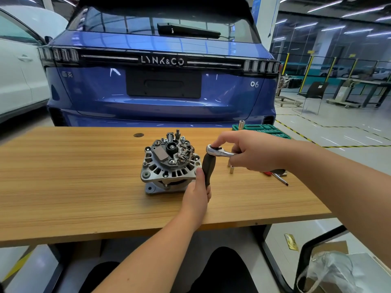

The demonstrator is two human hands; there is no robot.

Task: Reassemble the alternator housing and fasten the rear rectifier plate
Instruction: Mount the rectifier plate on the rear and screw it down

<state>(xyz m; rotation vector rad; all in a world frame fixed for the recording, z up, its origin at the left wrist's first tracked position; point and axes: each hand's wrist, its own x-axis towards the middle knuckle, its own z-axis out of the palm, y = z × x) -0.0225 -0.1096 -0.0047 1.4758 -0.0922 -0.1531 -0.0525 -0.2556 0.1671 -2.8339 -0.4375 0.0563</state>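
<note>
A wood-grain counter (84,176) carries the alternator (169,163), standing near its middle with the rear plate facing up. To the alternator's right stand two small metal sockets (231,169), and farther right lies a red-handled screwdriver (277,176). Behind and right of the alternator, at the counter's far edge, sits a green socket tray (262,130). A dark round knot (138,135) marks the surface behind the alternator's left side.

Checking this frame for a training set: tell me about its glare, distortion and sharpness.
Head view: wide-angle bending curves the table edge and ceiling lights; glare streaks the blue car; the alternator, the left hand and right hand on the ratchet are sharp; the bag at bottom right is soft.
</note>
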